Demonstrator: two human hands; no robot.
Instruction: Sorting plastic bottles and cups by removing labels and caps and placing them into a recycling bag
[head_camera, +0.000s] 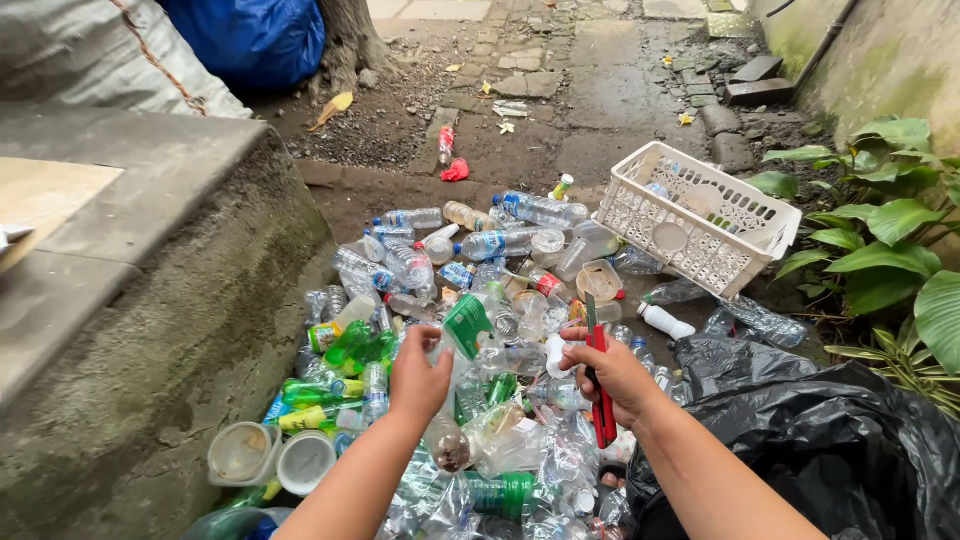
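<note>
Two hands are working above a bottle pile (470, 300): left hand (418, 375) gripping a clear bottle (447, 425) hanging neck-up, right hand (612, 375) clasping a red cutter (600, 385) just beside it.

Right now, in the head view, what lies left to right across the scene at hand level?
Concrete step → two clear plastic cups → left hand holding a bottle with a green label → right hand gripping a red cutter → black plastic bag.

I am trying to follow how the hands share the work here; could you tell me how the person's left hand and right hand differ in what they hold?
The left hand grips a clear plastic bottle with a green label, raised over the pile; the right hand grips a red cutter. The bottle tilts, while the cutter stands nearly upright. Both hands are bare and closed on their things above the heap of plastic bottles.
</note>
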